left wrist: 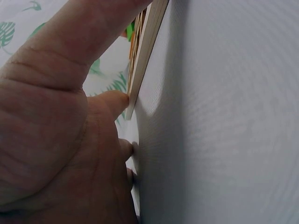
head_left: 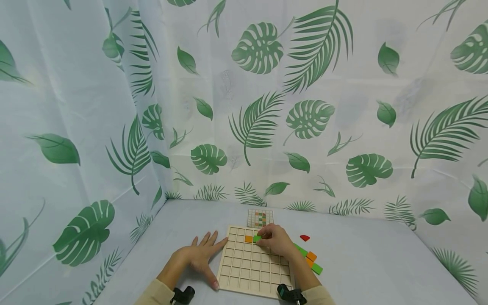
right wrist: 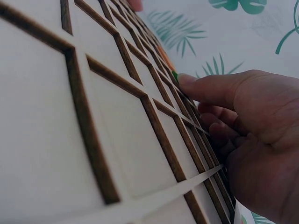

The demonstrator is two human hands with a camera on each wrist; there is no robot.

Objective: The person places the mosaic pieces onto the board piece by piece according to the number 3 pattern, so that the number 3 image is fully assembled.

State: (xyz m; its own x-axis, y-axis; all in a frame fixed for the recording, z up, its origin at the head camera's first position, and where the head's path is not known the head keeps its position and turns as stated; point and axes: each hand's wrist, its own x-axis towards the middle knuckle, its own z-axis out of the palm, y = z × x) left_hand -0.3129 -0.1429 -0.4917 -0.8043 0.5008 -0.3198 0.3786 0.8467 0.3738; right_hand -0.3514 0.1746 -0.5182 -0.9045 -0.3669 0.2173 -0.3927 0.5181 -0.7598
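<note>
A wooden grid board (head_left: 238, 271) lies on the table. My left hand (head_left: 199, 257) is spread beside its left edge, with thumb and index fingertip against the side. In the left wrist view, the board's edge (left wrist: 150, 37) meets that index fingertip. My right hand (head_left: 277, 240) reaches over the board's upper right and pinches a green square tile (head_left: 257, 239) in one of the upper cells. An orange square tile (head_left: 248, 239) sits in the cell just left of it. In the right wrist view, the thumb tip touches the green tile (right wrist: 175, 75); other fingers are curled below.
A small pattern card (head_left: 251, 218) with a coloured grid lies behind the board. Right of the board, partly behind my right forearm, are loose green tiles (head_left: 317, 268) and orange tiles (head_left: 311, 256). A red quarter-round piece (head_left: 304, 238) lies farther back. Leaf-print curtains (head_left: 236, 182) hang behind the table.
</note>
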